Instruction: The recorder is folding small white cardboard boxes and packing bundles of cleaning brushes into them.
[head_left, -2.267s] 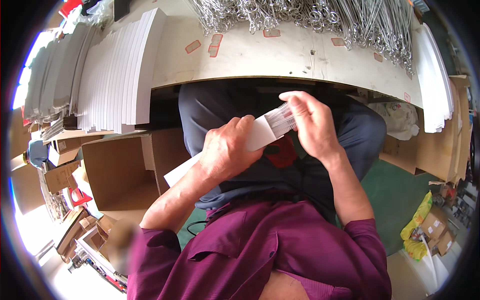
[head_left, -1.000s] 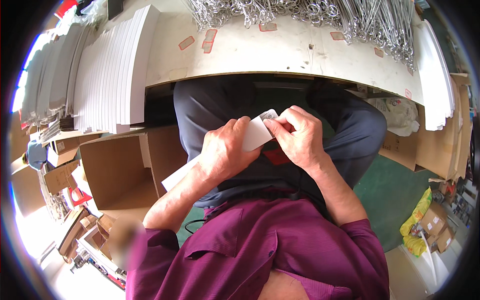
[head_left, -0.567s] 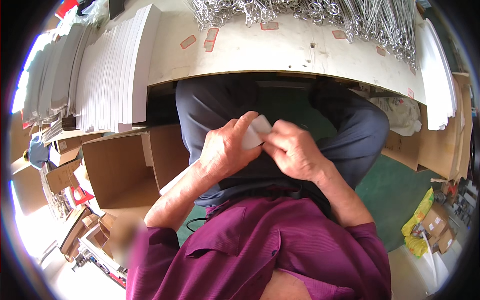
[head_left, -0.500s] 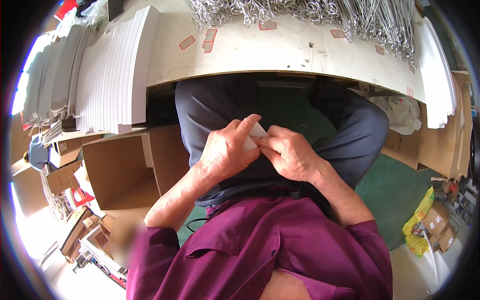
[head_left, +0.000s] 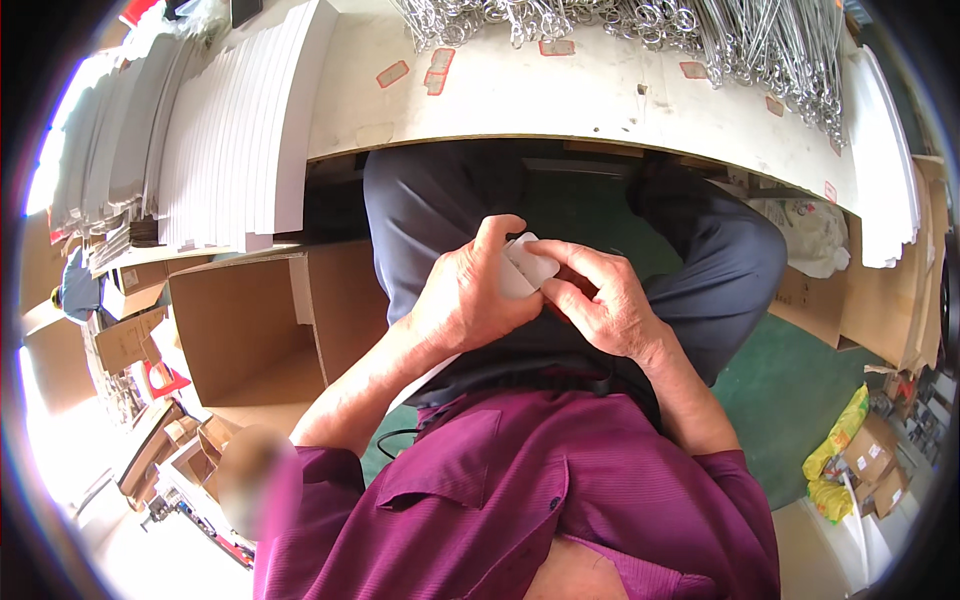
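Note:
Between my hands, above my lap, is a narrow white carton [head_left: 530, 267] with its end and a rounded flap showing. My left hand [head_left: 468, 292] wraps around the carton, with the thumb side along its end. With thumb and fingers, my right hand [head_left: 606, 300] pinches the flap at the right edge. A strip of white shows under my left forearm, perhaps the rest of the carton; my left hand hides most of it.
A white worktable [head_left: 480, 95] lies ahead, with metal skewers with ring ends [head_left: 640, 25] piled at its far side. Stacks of flat white cartons [head_left: 225, 140] stand left, more white sheets [head_left: 882, 160] right. An open cardboard box [head_left: 250, 325] sits by my left arm.
The end of the white carton has turned more into view, with its flap showing. My right fingers have shifted to the flap's edge. The whole view has moved slightly.

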